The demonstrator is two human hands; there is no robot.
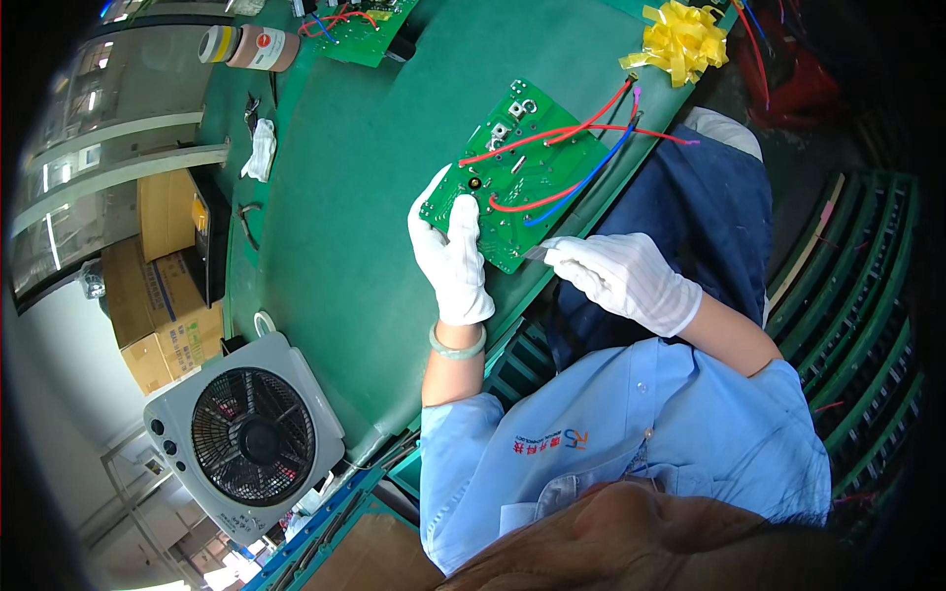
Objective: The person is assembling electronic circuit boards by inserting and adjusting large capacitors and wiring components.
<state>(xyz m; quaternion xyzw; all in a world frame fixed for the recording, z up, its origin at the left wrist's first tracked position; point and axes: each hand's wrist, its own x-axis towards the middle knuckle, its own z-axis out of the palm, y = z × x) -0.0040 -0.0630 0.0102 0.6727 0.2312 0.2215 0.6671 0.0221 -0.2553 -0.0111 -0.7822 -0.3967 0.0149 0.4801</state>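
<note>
A green circuit board (522, 167) with solder points is held tilted above the green bench mat. My white-gloved left hand (455, 258) grips its left edge, thumb lying on the upper face. Several red wires (537, 144) and a blue wire (598, 185) run from the board to the right. My gloved right hand (626, 281) pinches a small grey metal tool with a pointed end (535, 253). Its tip is at the board's lower corner; whether it touches cannot be made out. The fingers hide the rest of the tool, so its kind is unclear.
Another wired board (360, 39) and a capped bottle (264, 48) lie at the far side of the green mat (345, 246). Pliers (248, 227) rest at the left edge. A grey box fan (254, 433) stands lower left. A yellow ribbon bow (680, 44) sits upper right; green racks (857, 315) stand right.
</note>
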